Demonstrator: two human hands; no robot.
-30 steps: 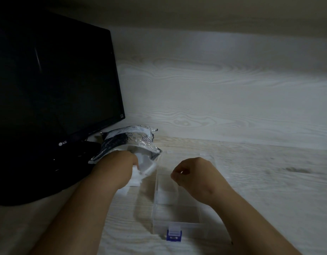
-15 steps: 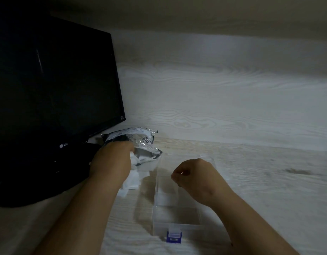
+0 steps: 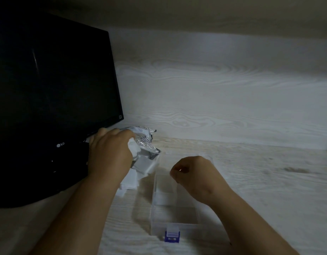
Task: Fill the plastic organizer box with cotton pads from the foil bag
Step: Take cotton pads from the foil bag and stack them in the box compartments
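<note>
One foil bag [image 3: 146, 143] in left hand [image 3: 109, 153], box [image 3: 188, 229] under right hand [image 3: 195, 178].

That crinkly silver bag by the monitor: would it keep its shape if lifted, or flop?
Probably floppy: the foil bag is crumpled and creased under the left hand. Likely light, since only cotton pads show at its open mouth. Tilted, it may spill more.

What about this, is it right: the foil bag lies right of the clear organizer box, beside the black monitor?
The side is wrong. The foil bag lies left of the clear organizer box, beside the black monitor, as the head view shows.
</note>
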